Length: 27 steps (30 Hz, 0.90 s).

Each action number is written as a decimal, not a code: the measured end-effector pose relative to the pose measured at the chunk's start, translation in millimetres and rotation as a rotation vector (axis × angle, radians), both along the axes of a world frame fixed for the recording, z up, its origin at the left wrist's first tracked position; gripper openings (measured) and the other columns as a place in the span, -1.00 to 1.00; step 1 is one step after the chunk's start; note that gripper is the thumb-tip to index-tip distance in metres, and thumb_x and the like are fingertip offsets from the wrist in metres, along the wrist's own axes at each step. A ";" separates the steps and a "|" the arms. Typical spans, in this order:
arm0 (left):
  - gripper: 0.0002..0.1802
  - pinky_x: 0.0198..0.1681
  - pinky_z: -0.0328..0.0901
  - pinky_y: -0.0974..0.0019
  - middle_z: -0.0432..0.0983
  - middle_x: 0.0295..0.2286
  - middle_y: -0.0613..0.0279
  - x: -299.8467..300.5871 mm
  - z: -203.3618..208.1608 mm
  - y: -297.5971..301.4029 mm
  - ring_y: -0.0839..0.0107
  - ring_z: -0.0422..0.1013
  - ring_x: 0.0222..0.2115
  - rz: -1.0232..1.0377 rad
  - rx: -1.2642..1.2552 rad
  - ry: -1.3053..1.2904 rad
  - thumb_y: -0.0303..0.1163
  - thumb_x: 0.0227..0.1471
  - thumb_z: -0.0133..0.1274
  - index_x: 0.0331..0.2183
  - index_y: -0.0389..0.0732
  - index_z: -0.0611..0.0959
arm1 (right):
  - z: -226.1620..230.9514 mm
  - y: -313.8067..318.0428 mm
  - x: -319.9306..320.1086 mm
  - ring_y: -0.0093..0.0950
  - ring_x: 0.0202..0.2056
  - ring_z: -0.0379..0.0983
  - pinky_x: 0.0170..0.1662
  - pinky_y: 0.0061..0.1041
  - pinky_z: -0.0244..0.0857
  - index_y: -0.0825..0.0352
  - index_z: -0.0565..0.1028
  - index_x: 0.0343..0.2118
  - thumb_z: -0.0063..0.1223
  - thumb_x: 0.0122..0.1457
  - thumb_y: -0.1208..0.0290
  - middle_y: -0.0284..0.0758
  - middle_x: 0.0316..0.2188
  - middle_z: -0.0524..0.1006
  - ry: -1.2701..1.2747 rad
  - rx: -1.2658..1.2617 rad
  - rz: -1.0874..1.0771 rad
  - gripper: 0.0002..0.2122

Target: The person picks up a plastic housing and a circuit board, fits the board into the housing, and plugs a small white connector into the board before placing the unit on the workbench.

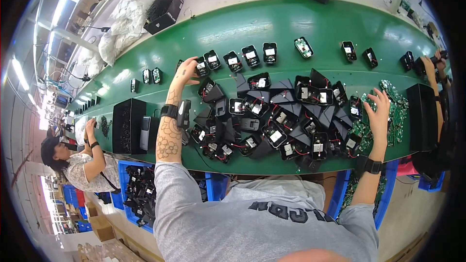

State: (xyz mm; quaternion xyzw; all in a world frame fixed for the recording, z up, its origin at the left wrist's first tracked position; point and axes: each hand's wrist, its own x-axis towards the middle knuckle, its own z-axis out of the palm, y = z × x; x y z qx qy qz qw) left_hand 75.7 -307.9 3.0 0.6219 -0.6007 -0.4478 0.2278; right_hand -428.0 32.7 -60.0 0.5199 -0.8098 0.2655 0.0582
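Observation:
My left hand [184, 72] reaches to the row at the far side of the green bench. Its thumb and fingers are at the left edge of a small black housing [202, 67] with a white part inside, and seem to grip it. More such housings [250, 56] stand to the right in that row. My right hand [379, 111] is open, fingers spread and holding nothing, above a heap of green circuit boards [395, 111]. Beside its thumb lies another black housing [356, 107]. Between my hands spreads a pile of black housings [276, 136] with red wires.
A black box [129, 126] stands left on the green bench [218, 31], another black box [420, 116] right. Blue crates [213, 187] sit below the front edge. A housing with a green board [303, 47] lies beyond the pile. Co-workers sit at left [92, 160] and right.

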 end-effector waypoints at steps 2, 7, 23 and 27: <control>-0.48 -0.28 0.47 0.23 0.44 -0.18 0.18 3.3 -6.3 -9.0 0.32 0.45 -0.26 -0.110 -0.006 -0.052 -0.18 0.09 -0.13 0.07 -0.18 0.38 | 4.8 -3.7 1.6 -0.15 0.22 0.01 0.24 -0.24 -0.10 0.28 0.46 -0.23 0.16 0.00 0.40 -0.22 0.10 0.31 -0.002 -0.008 0.016 -0.75; -0.52 -0.24 0.48 0.11 0.42 -0.17 0.18 22.5 -22.5 -13.5 0.36 0.42 -0.25 -0.111 -0.003 0.190 -0.40 0.08 -0.12 0.08 -0.16 0.38 | 16.3 0.5 2.8 -0.25 0.10 0.21 0.16 -0.31 0.04 0.31 0.48 -0.29 0.19 -0.04 0.46 -0.25 -0.08 0.45 -0.204 -0.159 0.038 -0.78; -0.31 -0.64 0.21 0.60 0.44 -0.19 0.21 -97.8 12.9 236.5 0.36 0.47 -0.18 -0.161 0.540 1.197 -0.55 -0.04 0.02 0.15 -0.05 0.23 | 81.2 34.8 74.2 -0.76 -0.53 0.33 -0.51 -0.80 0.13 0.37 0.48 -0.20 0.02 0.14 0.56 -0.46 -0.47 0.49 -0.775 -0.483 0.039 -0.84; -0.29 -0.69 0.25 0.57 0.40 -0.19 0.15 -134.2 16.2 256.6 0.32 0.49 -0.23 -0.212 0.359 0.996 -0.60 -0.10 0.08 0.13 -0.13 0.27 | 109.0 32.2 151.9 -0.76 -0.64 0.29 -0.62 -0.79 0.11 0.38 0.46 -0.31 0.03 0.04 0.57 -0.45 -0.58 0.46 -1.144 -0.332 0.249 -0.87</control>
